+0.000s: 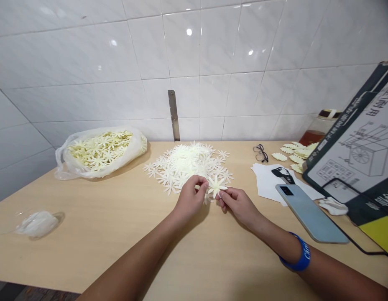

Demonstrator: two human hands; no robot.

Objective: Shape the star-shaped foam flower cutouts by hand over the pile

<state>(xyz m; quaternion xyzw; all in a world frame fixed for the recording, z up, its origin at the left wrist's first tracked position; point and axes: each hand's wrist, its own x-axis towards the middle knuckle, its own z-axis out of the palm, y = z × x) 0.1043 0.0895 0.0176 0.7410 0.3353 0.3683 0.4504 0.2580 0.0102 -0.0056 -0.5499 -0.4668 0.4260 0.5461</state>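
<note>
A pale flower cutout (216, 184) with several narrow petals is held up between my two hands, just in front of a heap of similar white flower cutouts (189, 161). My left hand (193, 193) is closed in a pinch at the cutout's left side. From the right, my right hand (238, 203) pinches a lower petal between thumb and finger. A blue wristband (299, 252) circles my right wrist. The heap's front edge is partly hidden behind my hands.
A plastic bag (139, 146) of yellowish flower cutouts lies left, near a clear bag with white contents (39, 223). Rightward are eyeglasses (260, 153), paper (265, 179), a phone (311, 213), scalloped cutouts (296, 155), a jar (319, 125) and a leaning box (357, 150). A metal bracket (174, 115) stands at the tiled wall.
</note>
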